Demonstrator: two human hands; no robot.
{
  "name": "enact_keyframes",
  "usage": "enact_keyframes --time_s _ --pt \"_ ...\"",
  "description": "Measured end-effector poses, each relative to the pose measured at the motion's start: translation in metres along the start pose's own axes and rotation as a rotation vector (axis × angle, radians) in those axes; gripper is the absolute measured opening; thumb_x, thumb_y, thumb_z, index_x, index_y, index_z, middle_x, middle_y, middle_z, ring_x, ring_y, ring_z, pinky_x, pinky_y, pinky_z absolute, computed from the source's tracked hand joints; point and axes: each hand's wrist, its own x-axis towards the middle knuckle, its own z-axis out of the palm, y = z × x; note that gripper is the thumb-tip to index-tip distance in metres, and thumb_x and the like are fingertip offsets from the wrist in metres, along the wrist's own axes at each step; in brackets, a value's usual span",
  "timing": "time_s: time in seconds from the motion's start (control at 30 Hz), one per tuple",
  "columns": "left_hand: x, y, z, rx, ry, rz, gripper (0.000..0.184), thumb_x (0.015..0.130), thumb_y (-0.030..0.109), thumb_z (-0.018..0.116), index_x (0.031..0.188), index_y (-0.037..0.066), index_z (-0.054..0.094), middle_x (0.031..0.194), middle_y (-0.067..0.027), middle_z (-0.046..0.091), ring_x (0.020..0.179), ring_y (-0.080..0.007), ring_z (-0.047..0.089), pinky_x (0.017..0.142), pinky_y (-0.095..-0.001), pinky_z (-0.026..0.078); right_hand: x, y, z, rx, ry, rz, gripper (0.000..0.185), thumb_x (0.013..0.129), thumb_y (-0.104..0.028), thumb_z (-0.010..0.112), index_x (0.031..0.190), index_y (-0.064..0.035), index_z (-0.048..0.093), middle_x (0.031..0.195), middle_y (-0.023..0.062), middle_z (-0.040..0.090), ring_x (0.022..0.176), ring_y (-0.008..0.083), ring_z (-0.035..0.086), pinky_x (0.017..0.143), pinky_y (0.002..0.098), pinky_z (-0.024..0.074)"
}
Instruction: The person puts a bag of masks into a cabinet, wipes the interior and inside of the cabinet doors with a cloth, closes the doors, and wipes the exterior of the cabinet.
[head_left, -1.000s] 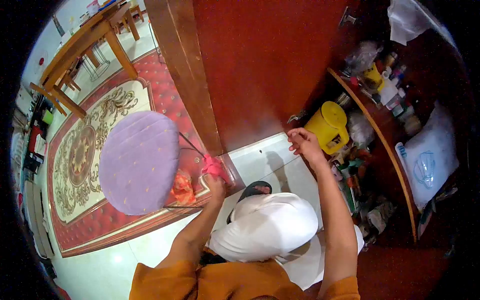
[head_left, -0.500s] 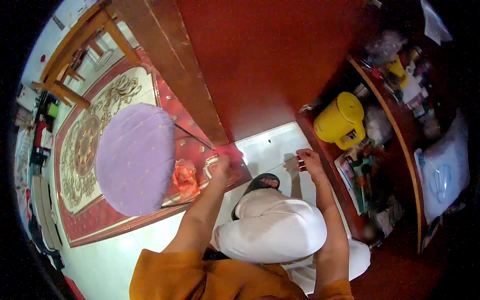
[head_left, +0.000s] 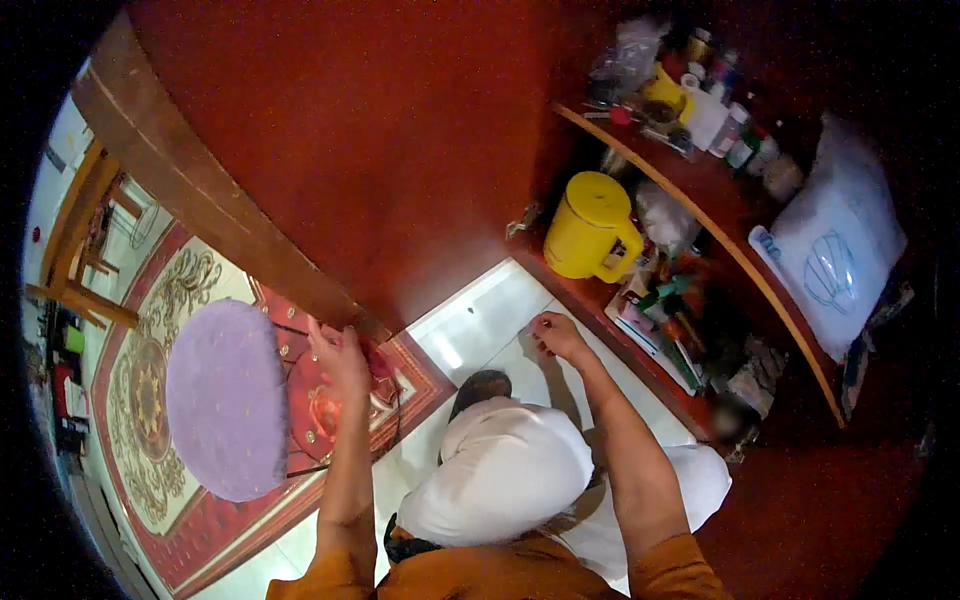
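Floor: tiles (head_left: 465,325), carpet (head_left: 145,440) at left
Shelf (head_left: 588,300): jug (head_left: 588,228) at left end, untouched
Left hand (head_left: 338,355): fingers spread, near stool (head_left: 228,400)
Right hand (head_left: 560,337): fingers curled; grip unclear

You wear a plain burnt-orange top (head_left: 490,575) with short sleeves (head_left: 680,572) of the same colour, loose, softly creased white trousers (head_left: 510,460), a small black patch (head_left: 405,545) showing near your waist, and dark footwear (head_left: 482,386), its details unclear

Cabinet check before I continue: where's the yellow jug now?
In the head view, the yellow jug is right of centre, on the lower cabinet shelf, below the curved shelf edge.
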Motion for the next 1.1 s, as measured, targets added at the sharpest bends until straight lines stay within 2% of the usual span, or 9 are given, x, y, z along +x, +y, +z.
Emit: enact_keyframes --time_s 0.2,0.33,0.47,0.5,0.67,0.8,0.9,1.0,1.1 --pt "0.0 0.052 -0.01 -0.195 -0.228 -0.309 0.033 0.093 0.008 0.056 0.125 0.001 0.049 0.094 -0.0096 0.065 0.085 -0.0241 0.062 0.078 -0.0343 0.049 -0.025 -0.046 -0.048 -0.452 0.06 -0.181 0.023 0.088 -0.02 0.059 0.103 -0.0051 0.067 0.095 0.0134 0.069 0.078 0.0246 0.068 0.067 0.0369 0.0534" --pt "-0.026 0.02 -0.027 -0.033 -0.297 -0.012 0.028 0.094 0.012 0.059 0.118 -0.001 0.055 0.094 -0.0091 0.066 0.081 -0.0206 0.062 0.074 -0.0339 0.05 -0.028 -0.056 -0.087 -0.835 0.103 -0.119 0.031 0.087 -0.028 0.058 0.105 -0.0047 0.068 0.108 0.0176 0.068 0.105 0.0366 0.062 0.088 0.0426 0.0493" --pt "-0.077 0.043 -0.042 -0.182 -0.316 0.118 0.027 0.091 0.013 0.063 0.114 -0.001 0.06 0.101 -0.0122 0.067 0.091 -0.0181 0.062 0.077 -0.0336 0.048 -0.092 -0.123 -0.097 -0.943 0.048 -0.21 0.032 0.087 -0.029 0.057 0.107 -0.0063 0.069 0.109 0.0187 0.067 0.104 0.0361 0.062 0.088 0.0431 0.0492" --pt "-0.083 0.037 -0.048 -0.049 -0.405 0.204 0.027 0.089 0.011 0.066 0.111 -0.002 0.061 0.093 -0.0098 0.067 0.083 -0.0184 0.063 0.074 -0.0324 0.05 -0.103 -0.137 -0.097 -0.925 0.002 -0.218 0.032 0.087 -0.028 0.057 0.106 -0.0062 0.069 0.107 0.0188 0.068 0.103 0.0359 0.063 0.088 0.0429 0.0491" --pt "-0.123 0.08 -0.06 0.144 -0.808 -0.238 0.029 0.08 0.014 0.076 0.1 0.001 0.059 0.088 -0.0094 0.067 0.074 -0.0172 0.063 0.064 -0.0305 0.05 -0.132 -0.127 -0.082 -0.972 -0.197 -0.259 0.028 0.084 -0.023 0.057 0.102 -0.0052 0.07 0.094 0.0173 0.07 0.089 0.0337 0.066 0.083 0.0403 0.0516" --pt "-0.152 0.057 -0.036 -0.132 -0.86 0.061 0.067 0.075 0.02 0.082 0.128 0.001 0.046 0.106 -0.0166 0.067 0.081 -0.0199 0.069 0.067 -0.0283 0.054 -0.168 -0.07 -0.056 -0.724 -0.235 -0.412 0.039 0.082 -0.014 0.063 0.121 -0.0112 0.062 0.105 0.0153 0.07 0.094 0.0264 0.067 0.085 0.0376 0.0517" --pt "-0.149 0.106 -0.031 -0.04 -1.1 0.136 0.089 0.071 0.027 0.085 0.142 0.003 0.036 0.119 -0.0194 0.064 0.071 -0.0211 0.072 0.063 -0.0302 0.055 -0.219 -0.086 -0.02 -0.399 -0.179 -0.342 0.073 0.078 -0.024 0.07 0.144 -0.0112 0.04 0.134 0.0209 0.053 0.12 0.0329 0.055 0.097 0.0444 0.0481" --pt "-0.15 0.122 -0.013 -0.136 -1.199 0.273 0.075 0.076 0.024 0.081 0.14 0.008 0.043 0.123 -0.018 0.063 0.074 -0.0223 0.072 0.065 -0.0331 0.056 -0.232 -0.079 -0.008 -0.357 -0.162 -0.393 0.087 0.078 -0.031 0.071 0.15 -0.0131 0.027 0.14 0.0245 0.046 0.125 0.0339 0.05 0.103 0.0428 0.0444" --pt "-0.158 0.109 0.027 -0.194 -1.196 0.67 0.059 0.086 0.02 0.068 0.14 0.01 0.046 0.127 -0.0176 0.06 0.087 -0.0331 0.069 0.075 -0.0404 0.056 -0.229 -0.058 -0.014 -0.214 0.002 -0.367 0.077 0.081 -0.036 0.069 0.144 -0.0075 0.036 0.132 0.023 0.053 0.12 0.0351 0.054 0.102 0.0409 0.0436"
